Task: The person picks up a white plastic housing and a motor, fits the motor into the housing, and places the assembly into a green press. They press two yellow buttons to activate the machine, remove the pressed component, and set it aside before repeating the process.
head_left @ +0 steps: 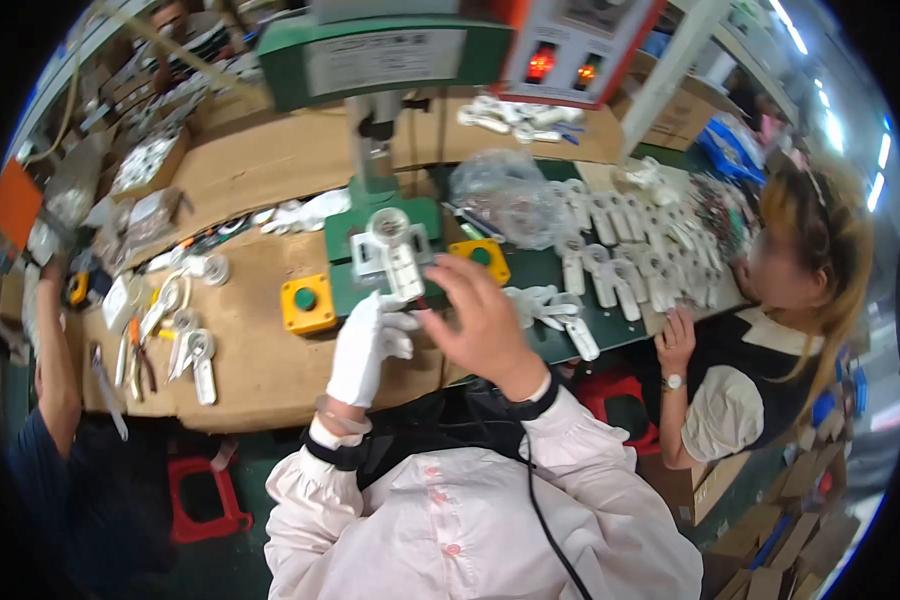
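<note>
A white plastic housing [402, 272] with a round cup-like end lies on the metal fixture [370, 258] of a green bench press [365, 200]. My left hand [358, 352], in a white glove, is at the lower end of the housing, its fingers bent and the thumb side against it. Bare and slightly blurred, my right hand [478, 325] is beside the housing's right edge, fingers stretched and apart. Its fingertips come close to the housing; whether they touch it I cannot tell. A short red wire shows near the housing's lower end.
Yellow boxes with green buttons [308, 303] [480, 260] flank the press. Many similar white housings [630, 240] cover the right side, beside a clear plastic bag [510, 195]. Pliers [142, 360] and more housings [202, 365] lie left. One co-worker [760, 330] sits right; another's arm [58, 370] is left.
</note>
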`<state>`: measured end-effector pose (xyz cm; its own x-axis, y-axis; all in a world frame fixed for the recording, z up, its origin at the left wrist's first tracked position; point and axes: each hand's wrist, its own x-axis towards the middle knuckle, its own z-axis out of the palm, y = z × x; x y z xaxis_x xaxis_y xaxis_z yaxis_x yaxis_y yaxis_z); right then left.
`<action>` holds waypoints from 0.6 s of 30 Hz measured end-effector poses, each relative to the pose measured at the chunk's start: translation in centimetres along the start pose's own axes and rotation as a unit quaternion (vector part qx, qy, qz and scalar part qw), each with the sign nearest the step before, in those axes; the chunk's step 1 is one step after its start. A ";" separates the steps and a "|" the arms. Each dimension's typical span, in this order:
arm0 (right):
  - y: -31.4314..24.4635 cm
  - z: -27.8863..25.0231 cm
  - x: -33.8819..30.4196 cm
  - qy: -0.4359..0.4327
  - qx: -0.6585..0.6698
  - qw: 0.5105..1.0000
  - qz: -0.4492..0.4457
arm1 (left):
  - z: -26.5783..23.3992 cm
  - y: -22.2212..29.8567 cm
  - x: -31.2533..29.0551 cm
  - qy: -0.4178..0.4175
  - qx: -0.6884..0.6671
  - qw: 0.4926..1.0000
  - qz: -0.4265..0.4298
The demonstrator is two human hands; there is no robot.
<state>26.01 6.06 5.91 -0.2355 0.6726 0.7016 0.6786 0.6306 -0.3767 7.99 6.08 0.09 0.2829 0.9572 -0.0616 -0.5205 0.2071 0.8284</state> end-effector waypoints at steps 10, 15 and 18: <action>-0.2 -0.3 -3.1 0.129 0.174 0.976 -0.008 | 1.1 1.9 0.8 0.048 -0.013 0.997 -0.051; 2.1 -0.1 -7.5 0.070 0.218 0.971 0.074 | 2.5 2.7 0.6 0.032 -0.058 0.994 -0.090; 2.6 0.4 -8.1 0.032 0.238 0.967 0.080 | 2.9 3.1 1.1 0.009 -0.100 0.991 -0.092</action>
<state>29.39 2.42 -1.05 -0.1007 0.7606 0.6414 0.3011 0.6378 -0.7090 9.07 7.22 4.23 0.3742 0.9023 -0.2139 -0.6110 0.4135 0.6751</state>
